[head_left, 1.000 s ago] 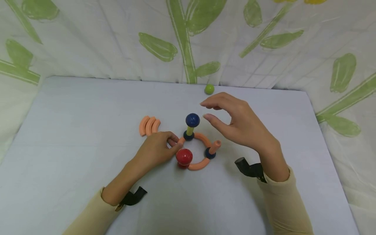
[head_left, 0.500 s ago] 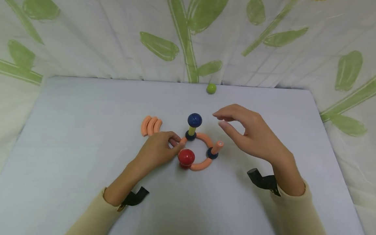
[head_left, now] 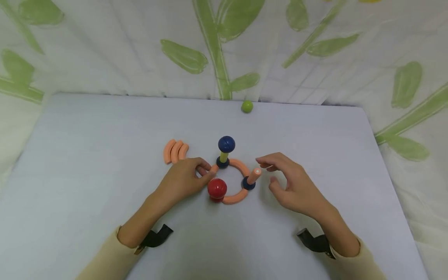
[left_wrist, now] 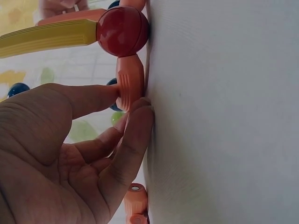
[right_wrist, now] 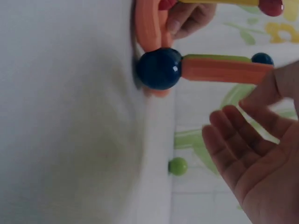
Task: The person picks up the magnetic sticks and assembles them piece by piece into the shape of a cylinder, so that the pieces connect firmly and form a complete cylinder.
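Curved orange rods (head_left: 239,166) and balls form a low ring on the table. My left hand (head_left: 182,177) pinches the left curved orange rod (left_wrist: 130,83) between thumb and finger, beside a red ball (left_wrist: 122,30). From that ball rises a yellow stick (left_wrist: 51,38), topped by another red ball (head_left: 217,188). A blue ball (head_left: 226,144) tops the yellow stick at the back of the ring. At the right, an upright orange stick (right_wrist: 224,70) stands in a blue ball (right_wrist: 160,68). Around its upper end hovers my right hand (head_left: 294,186), fingers loosely bent, holding nothing; contact is unclear.
Three loose curved orange rods (head_left: 176,151) lie side by side beyond my left hand. A green ball (head_left: 247,106) rests near the table's back edge. Behind the table hangs a white cloth (head_left: 115,46) with painted green leaves.
My right hand has come down and toward me, from beside the top blue ball to beside the upright orange stick. The left hand keeps its pinch on the curved rod.
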### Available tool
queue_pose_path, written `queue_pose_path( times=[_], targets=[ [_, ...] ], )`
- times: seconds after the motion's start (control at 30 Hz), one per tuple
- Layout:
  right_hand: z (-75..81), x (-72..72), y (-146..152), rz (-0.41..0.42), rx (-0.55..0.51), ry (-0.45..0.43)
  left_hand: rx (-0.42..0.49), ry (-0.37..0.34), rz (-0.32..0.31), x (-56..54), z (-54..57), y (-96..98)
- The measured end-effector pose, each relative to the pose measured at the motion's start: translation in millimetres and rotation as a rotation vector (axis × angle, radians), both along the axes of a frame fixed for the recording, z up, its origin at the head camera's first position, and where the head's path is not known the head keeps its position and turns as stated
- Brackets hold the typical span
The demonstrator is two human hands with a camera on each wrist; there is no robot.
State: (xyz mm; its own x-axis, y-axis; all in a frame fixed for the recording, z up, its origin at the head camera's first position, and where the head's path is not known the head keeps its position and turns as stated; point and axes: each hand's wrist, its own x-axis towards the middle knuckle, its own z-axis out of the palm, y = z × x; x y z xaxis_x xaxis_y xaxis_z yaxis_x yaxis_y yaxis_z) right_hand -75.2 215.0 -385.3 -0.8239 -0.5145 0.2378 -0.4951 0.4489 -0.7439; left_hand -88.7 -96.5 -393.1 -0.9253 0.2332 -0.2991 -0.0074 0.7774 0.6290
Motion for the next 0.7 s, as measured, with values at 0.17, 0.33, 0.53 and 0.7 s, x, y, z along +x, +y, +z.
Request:
queue_pose_path(
  times=[0.17, 0.33, 0.53, 0.7],
  targets=[
    [-10.1, -1.6, -3, 0.094, 0.033, -0.081, -0.004, -0.02, 0.01, 1.7, 0.0, -3.1],
    [-20.5, -2.5, -6, 0.087, 0.039, -0.099, 0.005, -0.029, 0.005, 0.9, 0.9, -3.2],
    [-31.6, -3.4, -8, 0.083, 0.052, -0.075, 0.006, -0.029, -0.003, 0.1, 1.7, -2.0],
    [-36.2, -3.2, -10, 0.086, 0.047, -0.062, 0.001, -0.034, -0.001, 0.0, 1.7, -1.8]
  ],
)
